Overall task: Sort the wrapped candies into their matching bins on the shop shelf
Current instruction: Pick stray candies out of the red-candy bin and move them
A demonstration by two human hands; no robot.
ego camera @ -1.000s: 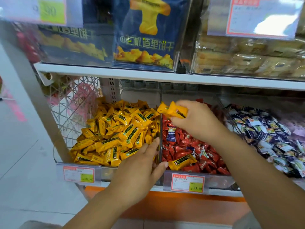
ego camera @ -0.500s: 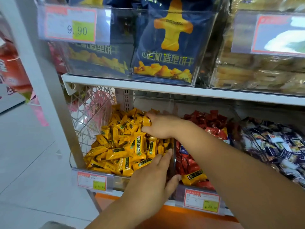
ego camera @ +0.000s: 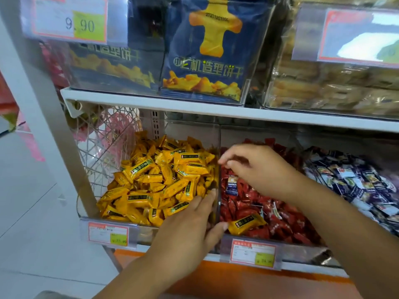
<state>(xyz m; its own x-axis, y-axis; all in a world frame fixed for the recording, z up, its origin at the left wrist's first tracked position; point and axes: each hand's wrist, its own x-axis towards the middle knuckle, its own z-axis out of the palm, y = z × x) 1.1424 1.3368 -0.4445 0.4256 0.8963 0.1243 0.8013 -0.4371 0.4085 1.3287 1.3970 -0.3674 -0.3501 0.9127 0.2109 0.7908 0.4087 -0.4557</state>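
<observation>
Three clear bins sit side by side, holding yellow candies (ego camera: 155, 180), red candies (ego camera: 269, 212) and blue candies (ego camera: 356, 184). The left hand (ego camera: 190, 229) lies flat, fingers together, against the divider (ego camera: 219, 139) between yellow and red. The right hand (ego camera: 257, 169) hovers over the reds, fingers loosely curled, holding nothing visible. A stray yellow candy (ego camera: 246, 223) and a stray blue candy (ego camera: 232, 186) lie among the reds.

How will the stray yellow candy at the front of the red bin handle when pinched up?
The yellow candy looks small and pillow-shaped, so it is probably light and fairly firm. Its glossy wrapper may be slippery, and the crimped ends likely flex. Lying loose atop the red candies, it should lift freely.
</observation>
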